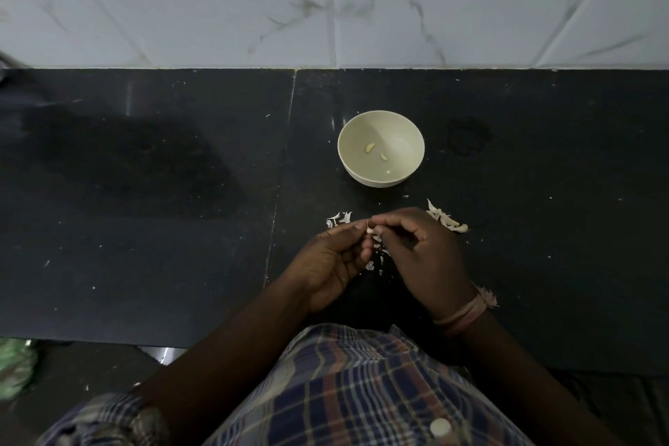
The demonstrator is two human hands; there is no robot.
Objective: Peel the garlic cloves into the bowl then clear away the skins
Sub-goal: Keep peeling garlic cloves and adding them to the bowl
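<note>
One small garlic clove (369, 227) is pinched between our two hands, above the counter near its front edge and just in front of the bowl (346, 159). Our left hand (331, 264) curls its fingers around the clove from below, and our right hand (421, 257) pinches at its top with thumb and forefinger, so both sets of fingers are drawn in narrow on it. We judge this to be mid-peel; whether any skin still clings we cannot tell, as the clove is too small to read.

Inside the bowl lie two peeled cloves (370, 147) and a smaller pale bit near its front wall, so we take the task to be only partly done. We cannot see any unpeeled stock waiting; if it exists, it is hidden by our hands or outside the view.

Loose skins (447, 220) are heaped just right of our right hand, another scatter (338, 219) lies to the left of the fingertips, and more flakes sit beneath and between the hands. None of this has been cleared, so that whole step remains.

Farther out, the dark counter (144, 228) runs back to a marbled tile wall (325, 4), with a seam (278, 192) running front to back left of the bowl. Something green (14, 369) shows below the counter's front left corner. Nothing stands between our hands and the bowl.
</note>
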